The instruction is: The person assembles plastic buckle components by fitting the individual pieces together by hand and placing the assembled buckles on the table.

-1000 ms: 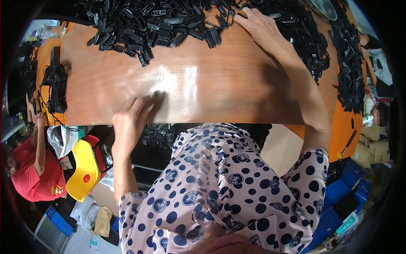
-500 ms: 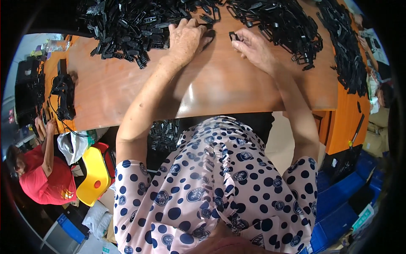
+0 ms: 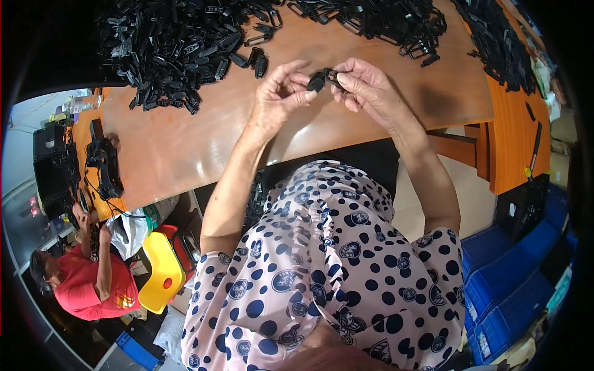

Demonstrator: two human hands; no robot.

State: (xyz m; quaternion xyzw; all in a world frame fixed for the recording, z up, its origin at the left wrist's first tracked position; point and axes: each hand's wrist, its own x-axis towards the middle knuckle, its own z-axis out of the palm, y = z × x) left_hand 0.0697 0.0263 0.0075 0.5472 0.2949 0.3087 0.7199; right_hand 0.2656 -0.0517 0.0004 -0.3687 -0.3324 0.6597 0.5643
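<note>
Over the table, my left hand (image 3: 279,98) pinches a small rounded black plastic part (image 3: 317,81) between thumb and fingers. My right hand (image 3: 371,94) grips a small black frame-like plastic part (image 3: 333,76) by its near side. The two parts meet or overlap between my fingertips; I cannot tell whether they are joined. Beyond my left hand spreads a heap of black plastic pieces (image 3: 170,52). A second heap, of black frame-shaped pieces (image 3: 396,25), lies beyond my right hand.
The brown tabletop (image 3: 204,139) runs under my forearms. Another black heap (image 3: 504,49) lies at the far right. At the left are a black cabled device (image 3: 102,164), a yellow chair (image 3: 162,272) and a person in red (image 3: 96,281). Blue crates (image 3: 513,272) stand at right.
My left hand has come back from the heap with a black part and moved toward my right hand. The two parts are now together. The view has shifted slightly.
</note>
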